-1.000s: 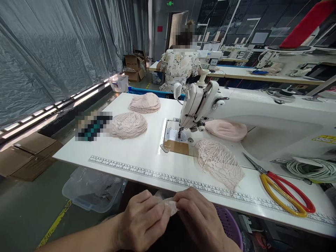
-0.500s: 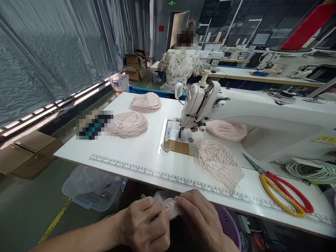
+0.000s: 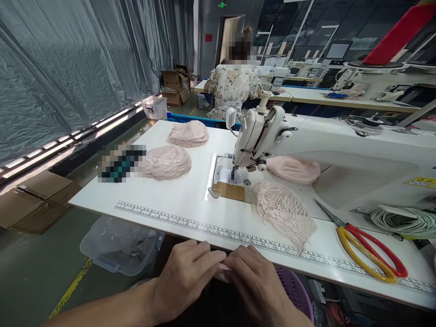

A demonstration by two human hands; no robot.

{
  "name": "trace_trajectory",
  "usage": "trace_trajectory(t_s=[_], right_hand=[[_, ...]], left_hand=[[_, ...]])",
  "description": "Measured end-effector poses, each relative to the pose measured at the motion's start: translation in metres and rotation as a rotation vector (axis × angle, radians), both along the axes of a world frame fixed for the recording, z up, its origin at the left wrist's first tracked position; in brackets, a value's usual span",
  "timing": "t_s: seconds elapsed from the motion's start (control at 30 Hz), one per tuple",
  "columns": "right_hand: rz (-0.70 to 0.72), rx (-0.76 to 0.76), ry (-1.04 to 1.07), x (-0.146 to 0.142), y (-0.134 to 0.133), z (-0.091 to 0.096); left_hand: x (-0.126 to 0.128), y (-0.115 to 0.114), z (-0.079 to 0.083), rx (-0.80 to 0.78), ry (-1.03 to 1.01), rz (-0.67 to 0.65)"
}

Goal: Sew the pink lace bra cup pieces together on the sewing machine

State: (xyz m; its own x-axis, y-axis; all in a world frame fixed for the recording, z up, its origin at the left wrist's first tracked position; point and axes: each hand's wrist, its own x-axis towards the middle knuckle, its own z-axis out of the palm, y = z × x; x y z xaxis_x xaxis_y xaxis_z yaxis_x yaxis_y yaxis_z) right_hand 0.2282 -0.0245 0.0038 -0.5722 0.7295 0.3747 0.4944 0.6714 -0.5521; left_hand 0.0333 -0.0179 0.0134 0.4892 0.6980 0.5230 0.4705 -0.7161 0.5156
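In front of the table's edge, my left hand point(image 3: 189, 277) and my right hand point(image 3: 254, 281) meet, both closed on a small piece of pale pink lace fabric point(image 3: 224, 273). Most of that fabric is hidden by my fingers. Beyond them on the table lies a pale pink lace piece point(image 3: 286, 212), to the right of the sewing machine's needle plate point(image 3: 230, 176). Smooth pink cup-shaped pieces point(image 3: 293, 169) rest under the machine arm. Two stacks of pink pieces, a lace stack point(image 3: 169, 162) and a farther stack point(image 3: 188, 133), stand on the left of the table.
A white sewing machine point(image 3: 327, 141) spans the right side. Scissors point(image 3: 366, 250) with red and yellow handles lie near the front edge, beside a coil of pale tubing point(image 3: 405, 221). Below are a purple basket point(image 3: 294, 290) and a clear bin point(image 3: 119, 245). A person point(image 3: 235, 81) sits ahead.
My left hand has turned and risen slightly, its fingers now stretching toward the right hand. Less of the lace fabric shows between my hands. Things on the table are unmoved.
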Motion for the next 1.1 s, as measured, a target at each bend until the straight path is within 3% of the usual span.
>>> trace_trajectory(t_s=[0.1, 0.17, 0.27, 0.33, 0.43, 0.5, 0.57, 0.67, 0.77, 0.87, 0.97, 1.1], right_hand=[[-0.021, -0.362, -0.015, 0.002, 0.001, 0.012], [-0.038, -0.525, -0.011, 0.003, 0.003, 0.019], [-0.011, -0.636, 0.009, -0.001, 0.006, 0.031], [0.006, -0.620, 0.044, -0.009, 0.011, 0.039], [-0.032, -0.495, 0.102, -0.025, 0.029, 0.049], [-0.054, -0.455, 0.113, -0.033, 0.051, 0.048], [-0.078, -0.462, 0.096, -0.031, 0.076, 0.040], [-0.190, -0.413, 0.050, -0.007, 0.107, 0.021], [-0.311, -0.276, -0.024, 0.028, 0.119, 0.012], [-0.226, 0.051, -0.152, 0.049, 0.128, 0.015], [-0.031, 0.338, -0.219, 0.054, 0.142, 0.015], [-0.005, 0.506, -0.232, 0.051, 0.153, -0.002]], left_hand=[[-0.001, 0.006, 0.006, -0.527, -0.045, -0.023], [-0.004, 0.011, 0.011, -0.762, -0.120, -0.040], [-0.012, 0.016, 0.024, -0.937, -0.186, -0.050], [-0.021, 0.022, 0.041, -1.001, -0.141, -0.025], [-0.034, 0.048, 0.076, -0.983, 0.016, -0.038], [-0.033, 0.082, 0.094, -0.838, 0.187, -0.085], [-0.020, 0.126, 0.098, -0.671, 0.398, -0.135], [0.014, 0.191, 0.076, -0.627, 0.531, -0.241], [0.045, 0.231, 0.043, -0.626, 0.567, -0.278], [0.058, 0.243, 0.024, -0.626, 0.588, -0.308], [0.059, 0.243, 0.022, -0.610, 0.610, -0.324], [0.060, 0.244, 0.028, -0.545, 0.660, -0.312]])
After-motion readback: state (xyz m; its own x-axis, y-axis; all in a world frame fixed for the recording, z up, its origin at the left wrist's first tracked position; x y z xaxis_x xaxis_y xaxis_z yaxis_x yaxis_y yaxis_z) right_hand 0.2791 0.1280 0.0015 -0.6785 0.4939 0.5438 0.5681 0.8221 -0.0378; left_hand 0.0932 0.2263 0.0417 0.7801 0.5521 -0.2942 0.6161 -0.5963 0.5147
